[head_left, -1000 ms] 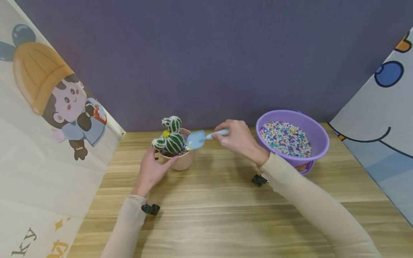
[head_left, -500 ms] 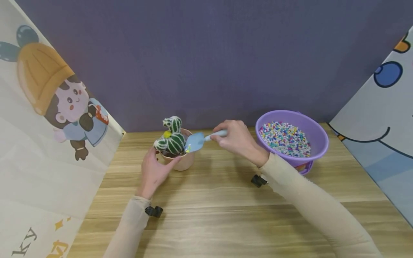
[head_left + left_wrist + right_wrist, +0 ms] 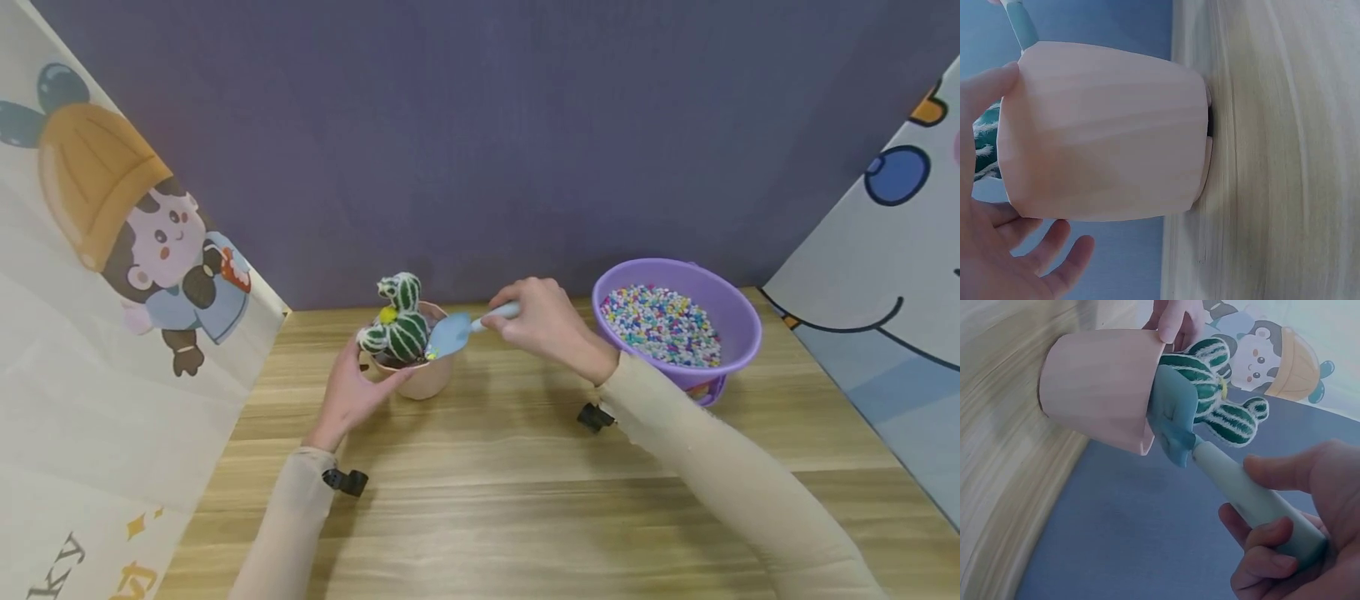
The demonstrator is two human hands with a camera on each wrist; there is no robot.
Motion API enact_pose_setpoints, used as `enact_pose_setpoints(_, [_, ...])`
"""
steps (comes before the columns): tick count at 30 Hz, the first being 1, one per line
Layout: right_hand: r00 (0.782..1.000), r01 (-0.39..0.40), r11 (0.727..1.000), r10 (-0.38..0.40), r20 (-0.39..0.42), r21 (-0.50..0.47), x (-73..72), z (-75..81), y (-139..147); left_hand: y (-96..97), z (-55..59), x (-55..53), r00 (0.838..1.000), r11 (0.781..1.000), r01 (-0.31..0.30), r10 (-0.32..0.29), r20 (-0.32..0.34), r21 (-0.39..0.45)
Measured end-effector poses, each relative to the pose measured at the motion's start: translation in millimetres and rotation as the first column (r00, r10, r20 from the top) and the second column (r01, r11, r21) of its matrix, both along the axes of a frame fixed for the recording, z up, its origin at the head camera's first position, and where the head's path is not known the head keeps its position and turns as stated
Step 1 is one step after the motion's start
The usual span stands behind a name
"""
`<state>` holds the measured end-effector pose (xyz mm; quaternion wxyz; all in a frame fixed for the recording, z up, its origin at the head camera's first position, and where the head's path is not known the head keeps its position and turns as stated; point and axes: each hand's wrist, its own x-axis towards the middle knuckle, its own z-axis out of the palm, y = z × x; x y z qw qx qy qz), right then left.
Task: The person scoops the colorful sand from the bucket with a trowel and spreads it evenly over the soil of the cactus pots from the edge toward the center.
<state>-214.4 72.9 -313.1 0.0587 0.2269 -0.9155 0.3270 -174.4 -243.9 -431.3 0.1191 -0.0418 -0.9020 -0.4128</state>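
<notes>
A pale pink flower pot [image 3: 429, 382] stands on the wooden table, with a green, white-striped toy cactus [image 3: 407, 335] bearing a yellow flower in it. My left hand [image 3: 351, 398] grips the pot at its left rim; in the left wrist view the thumb lies on one side of the rim and the fingers on the other. My right hand [image 3: 546, 325] holds a small blue hand trowel [image 3: 1175, 409] by its pale handle [image 3: 1250, 497]. Its blade is tipped down at the pot's right rim, beside the cactus, with a few yellow beads at the tip.
To the right stands a purple bucket [image 3: 731, 325] partly filled with multicoloured beads [image 3: 663, 325]. A dark blue-grey wall [image 3: 495, 150] rises behind the table [image 3: 480, 500], and printed panels close off both sides.
The trowel has shifted a little left and its blade has tipped more steeply into the pot. Fewer beads show on the blade. My left hand keeps its hold on the pot.
</notes>
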Motion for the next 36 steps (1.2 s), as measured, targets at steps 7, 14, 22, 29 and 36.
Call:
enact_pose_setpoints(7, [0.999, -0.017, 0.999, 0.017, -0.027, 0.027, 3.5, 4.3, -5, 4.5, -0.4, 2.9, 0.999, 0.999, -0.044, 0.044, 0.003, -0.027])
enact_pose_setpoints(14, [1.000, -0.005, 0.999, 0.006, -0.013, 0.037, 5.9, 4.9, -5, 10.4, 0.2, 6.5, 0.997, 0.996, -0.083, 0.083, 0.002, -0.046])
enact_pose_setpoints(22, [1.000, -0.004, 1.000, 0.003, 0.007, 0.021, 5.8, 5.3, -2, 11.2, -2.0, 6.1, 0.996, 0.996, -0.085, 0.084, -0.025, -0.040])
enact_pose_setpoints(29, [0.998, -0.011, 1.000, 0.012, 0.060, -0.012, 4.5, 3.2, 3, 15.3, -3.0, 7.4, 0.994, 0.994, -0.108, 0.107, -0.025, -0.031])
enact_pose_setpoints(36, [0.998, -0.012, 1.000, 0.013, 0.065, -0.023, 2.4, 2.4, 6, 22.9, -3.1, 7.8, 0.988, 0.987, -0.152, 0.150, -0.038, -0.060])
